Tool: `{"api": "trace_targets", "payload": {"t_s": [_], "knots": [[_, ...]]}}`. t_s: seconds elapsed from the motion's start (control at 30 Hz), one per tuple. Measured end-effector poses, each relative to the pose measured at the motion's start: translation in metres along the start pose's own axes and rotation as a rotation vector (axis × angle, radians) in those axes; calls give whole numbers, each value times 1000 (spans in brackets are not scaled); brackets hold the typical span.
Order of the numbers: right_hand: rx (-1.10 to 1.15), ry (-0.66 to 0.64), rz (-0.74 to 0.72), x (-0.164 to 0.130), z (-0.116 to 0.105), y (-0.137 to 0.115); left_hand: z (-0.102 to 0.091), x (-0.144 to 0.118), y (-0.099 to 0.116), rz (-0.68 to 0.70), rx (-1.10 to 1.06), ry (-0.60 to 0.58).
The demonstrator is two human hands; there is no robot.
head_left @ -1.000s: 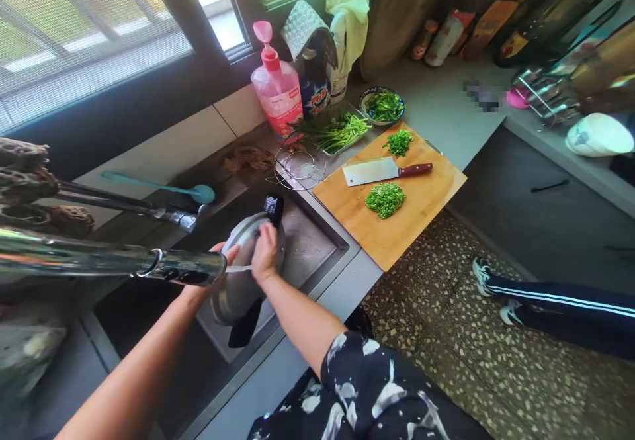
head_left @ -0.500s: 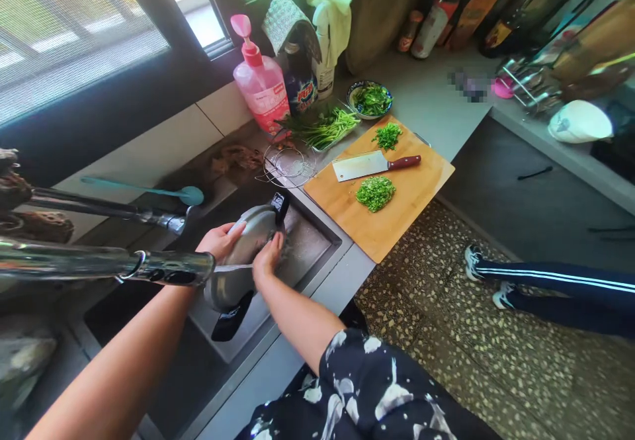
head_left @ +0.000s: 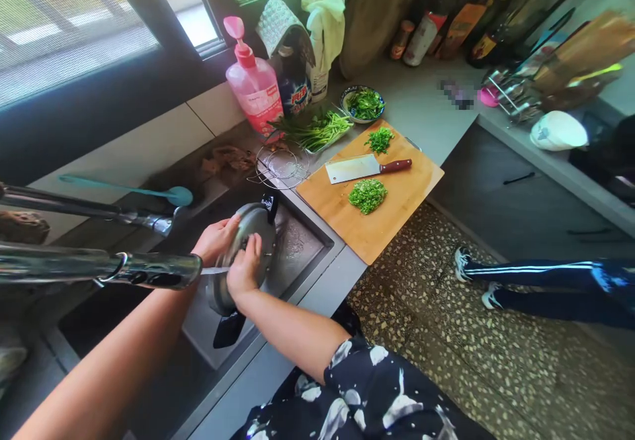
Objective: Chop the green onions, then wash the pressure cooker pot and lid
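Observation:
A round grey metal pot with black side handles is tilted on edge above the sink. My left hand grips its far side, thumb toward me. My right hand rests against the pot's facing surface, fingers bent and partly hidden, with no tool visible in it. A thin stream of water runs from the chrome faucet toward my right hand and the pot. Wet patches show on the sink floor.
Right of the sink, a wooden cutting board holds a cleaver and chopped greens. Behind stand a pink pump bottle, a wire rack and a bowl of greens. Another person's legs show at right.
My right hand has slid across the pot's surface toward the faucet. The pot has turned so more of its round face shows. The view has shifted slightly.

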State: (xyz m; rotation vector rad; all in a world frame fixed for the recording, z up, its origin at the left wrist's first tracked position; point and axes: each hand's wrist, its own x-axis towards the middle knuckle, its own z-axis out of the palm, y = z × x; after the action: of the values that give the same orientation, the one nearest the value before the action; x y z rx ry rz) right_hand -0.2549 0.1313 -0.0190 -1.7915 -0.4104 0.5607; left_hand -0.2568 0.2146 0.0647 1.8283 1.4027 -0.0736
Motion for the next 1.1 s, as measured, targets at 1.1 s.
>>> {"api": "trace_targets", "payload": {"t_s": [1.1], "knots": [[-66, -333, -423, -35, -51, -8, -12, -144, -82, -171, -464, -421]]}}
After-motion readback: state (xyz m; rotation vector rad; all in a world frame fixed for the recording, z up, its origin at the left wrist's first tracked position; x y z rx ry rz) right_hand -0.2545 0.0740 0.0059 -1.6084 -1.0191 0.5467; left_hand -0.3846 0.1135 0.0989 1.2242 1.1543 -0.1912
